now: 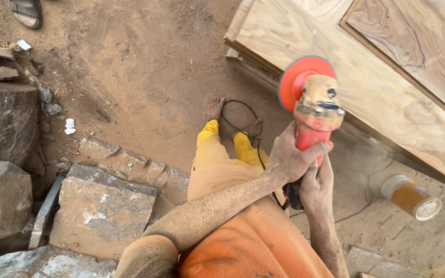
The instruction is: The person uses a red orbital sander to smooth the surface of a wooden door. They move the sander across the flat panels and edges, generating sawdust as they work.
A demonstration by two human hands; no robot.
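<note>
**Dust-coated arms and a red grinder held beside a wooden panel**

Nearest the lens, an orange shirt (253,247) and two dusty forearms are seen. A red angle grinder (312,110) is held up in front of the body, its red disc (297,77) turned toward the pale wooden panel (382,87) without visibly touching it. The left hand (292,157) is wrapped closed around the grinder's body from the left; the right hand (318,188) is closed around the dark rear handle just below. A black cord (245,116) is looped on the dirt between two bare feet (215,108).

Just beside the panel's lower edge, a yellow-brown can (410,197) is lying on its side; its contents cannot be seen. Flat grey stones (99,206) are ranged to the left, with a rough log (3,121) beyond them.
</note>
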